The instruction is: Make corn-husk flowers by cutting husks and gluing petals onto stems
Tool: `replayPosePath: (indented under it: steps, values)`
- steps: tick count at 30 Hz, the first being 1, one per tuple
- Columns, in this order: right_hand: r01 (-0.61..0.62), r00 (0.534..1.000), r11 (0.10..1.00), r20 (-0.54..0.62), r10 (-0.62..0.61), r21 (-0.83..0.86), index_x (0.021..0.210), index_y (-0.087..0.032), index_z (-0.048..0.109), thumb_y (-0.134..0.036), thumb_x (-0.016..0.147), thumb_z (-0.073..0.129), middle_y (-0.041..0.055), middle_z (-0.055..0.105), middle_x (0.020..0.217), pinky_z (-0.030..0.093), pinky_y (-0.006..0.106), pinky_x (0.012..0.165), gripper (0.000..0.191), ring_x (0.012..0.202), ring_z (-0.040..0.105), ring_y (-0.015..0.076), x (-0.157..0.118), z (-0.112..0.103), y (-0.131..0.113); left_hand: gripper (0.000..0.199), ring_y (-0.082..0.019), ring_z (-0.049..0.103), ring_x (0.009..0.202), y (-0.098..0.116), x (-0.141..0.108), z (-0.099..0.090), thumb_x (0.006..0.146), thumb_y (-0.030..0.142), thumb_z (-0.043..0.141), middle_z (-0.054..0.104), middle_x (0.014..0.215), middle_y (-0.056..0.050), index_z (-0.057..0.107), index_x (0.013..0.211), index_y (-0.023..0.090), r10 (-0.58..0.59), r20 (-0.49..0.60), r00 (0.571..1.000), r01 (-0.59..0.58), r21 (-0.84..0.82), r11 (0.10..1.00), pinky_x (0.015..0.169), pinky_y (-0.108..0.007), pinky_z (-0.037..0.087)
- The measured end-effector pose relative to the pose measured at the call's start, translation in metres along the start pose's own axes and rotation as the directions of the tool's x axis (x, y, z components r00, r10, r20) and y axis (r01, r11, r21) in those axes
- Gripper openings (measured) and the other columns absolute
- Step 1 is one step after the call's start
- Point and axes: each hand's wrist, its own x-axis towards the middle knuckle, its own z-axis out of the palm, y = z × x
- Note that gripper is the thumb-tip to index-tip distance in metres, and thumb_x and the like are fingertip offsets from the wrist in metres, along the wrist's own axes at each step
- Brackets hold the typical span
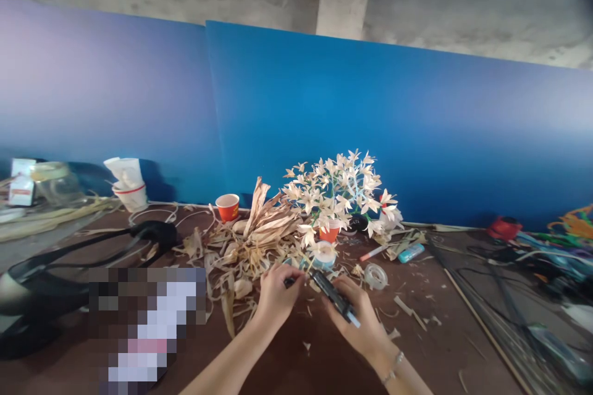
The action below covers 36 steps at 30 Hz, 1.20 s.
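My right hand [356, 308] is closed around a black glue gun [332, 295], with a pale glue stick poking out of its rear end. The gun's nozzle points away from me, up and to the left. Just left of it, my left hand [280, 293] is pinched shut; a small dark thing shows in its curled fingers, too small to name. A pale sliver lies by the nozzle, and I cannot tell whether the left fingertips hold it. Beyond both hands stands a bunch of cream husk flowers [340, 191] on green stems, in a red paper cup [329, 231].
Dried corn husks [269, 222] are heaped beyond my left hand. A red cup [227, 207], tape rolls [375, 276], a marker [373, 253] and a blue packet [411, 252] lie around. Black straps [152, 234] are at left; cables and a red object [504, 228] at right. A blue partition [315, 117] closes the back.
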Motion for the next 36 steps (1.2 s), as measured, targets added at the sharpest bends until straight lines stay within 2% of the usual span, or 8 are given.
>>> replayPosePath:
  steps: [14,36]
  values:
    - [0.003,1.0,1.0,-0.017,-0.004,-0.014,0.072,-0.018,0.054,-0.016,0.078,0.051,0.0043,0.056,0.075,0.045,0.024,0.062,0.007,0.068,0.055,0.0156,-0.0007,0.0015,0.0034,0.021,-0.02,0.059,0.075,0.0059,-0.002,-0.0022,0.076,0.028,0.052,0.068,0.069,-0.001,0.066,0.061,0.023,0.03,0.012,0.999,-0.03,-0.032,0.999,0.072,-0.032,0.042]
    - [0.002,1.0,1.0,0.009,-0.002,-0.031,0.07,-0.017,0.053,-0.012,0.076,0.049,0.0038,0.053,0.075,0.044,0.025,0.063,0.009,0.069,0.054,0.0158,-0.0003,0.0013,0.0052,0.02,-0.019,0.06,0.074,0.0012,-0.0017,0.0003,0.076,0.027,0.052,0.067,0.068,-0.001,0.067,0.063,0.023,0.065,0.005,0.998,-0.065,-0.015,0.998,0.072,-0.031,0.043]
